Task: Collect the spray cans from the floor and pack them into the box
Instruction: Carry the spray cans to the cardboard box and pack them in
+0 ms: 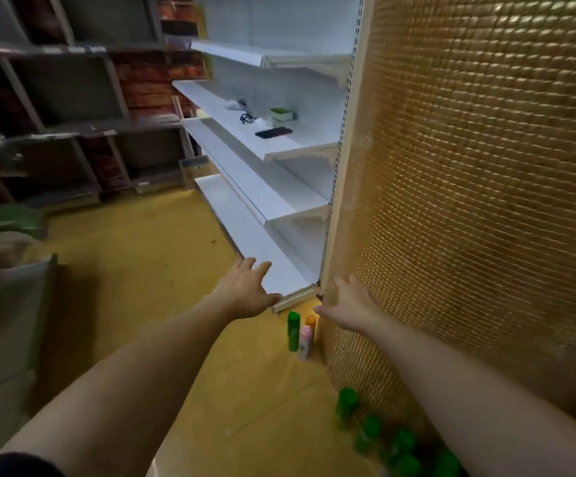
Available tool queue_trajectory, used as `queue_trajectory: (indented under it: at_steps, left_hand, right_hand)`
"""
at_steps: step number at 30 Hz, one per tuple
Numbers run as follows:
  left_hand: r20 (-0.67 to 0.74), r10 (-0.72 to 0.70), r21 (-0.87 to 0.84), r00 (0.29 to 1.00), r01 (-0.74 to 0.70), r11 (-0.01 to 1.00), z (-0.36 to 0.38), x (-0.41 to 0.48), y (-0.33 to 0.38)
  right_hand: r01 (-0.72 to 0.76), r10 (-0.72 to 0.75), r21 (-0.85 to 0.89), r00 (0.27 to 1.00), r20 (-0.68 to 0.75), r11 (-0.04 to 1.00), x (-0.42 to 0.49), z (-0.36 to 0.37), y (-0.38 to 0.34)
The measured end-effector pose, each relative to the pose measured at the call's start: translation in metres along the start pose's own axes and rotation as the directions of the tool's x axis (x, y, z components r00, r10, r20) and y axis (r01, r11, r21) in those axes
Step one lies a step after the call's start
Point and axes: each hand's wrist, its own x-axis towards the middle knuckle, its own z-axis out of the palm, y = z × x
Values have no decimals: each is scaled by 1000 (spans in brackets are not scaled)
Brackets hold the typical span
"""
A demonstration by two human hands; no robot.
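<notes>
1. While reaching out with the left hand [247, 290] and the right hand [348, 302], both empty with fingers spread and loose, aim lower, toward three upright spray cans on the yellow floor [142, 270], at the foot of the white shelf unit [262, 204] and just beside the gold woven panel [469, 201].
2. Bend well down before closing either hand; no snatching from above.
3. Take the green can [293, 330] with the left hand, wrapping round mid-body rather than the cap.
4. Take the pink can [305, 342] with the right hand. Close against the green one, perhaps touching, so lift straight up to avoid toppling its neighbour.
5. Mind the orange can [311, 321] behind those two, tucked near the panel's edge and probably easy to knock over.
6. Leave the green-capped cluster [383, 438], low along the panel's base and nearer the feet, for a later trip. Too blurred to count.
7. Look for the box before turning. Nothing clearly recognisable as one; possibly the grey shape [14, 304] at the left edge, but cannot tell.
</notes>
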Motion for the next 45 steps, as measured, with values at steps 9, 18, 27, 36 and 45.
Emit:
queue_trajectory:
  at_steps: [9, 18, 27, 36, 45]
  left_hand:
    - [118, -11, -58, 993, 18, 998, 56, 161, -47]
    - [351, -134, -83, 927, 174, 981, 166, 345, -105]
    - [474, -87, -175, 876, 190, 966, 329, 438, -143]
    - [444, -89, -262, 892, 224, 939, 501, 492, -175]
    - [328, 61, -457, 943, 101, 884, 617, 546, -165]
  right_hand:
    - [-99, 94, 43, 990, 104, 994, 183, 60, 16]
    - [-279, 238, 92, 919, 314, 956, 357, 173, 82]
    - [-487, 417, 67, 805, 422, 871, 449, 318, 134]
    - [-646, 558, 213, 750, 355, 733, 500, 473, 192]
    - [-603, 575, 384, 794, 198, 699, 534, 588, 241]
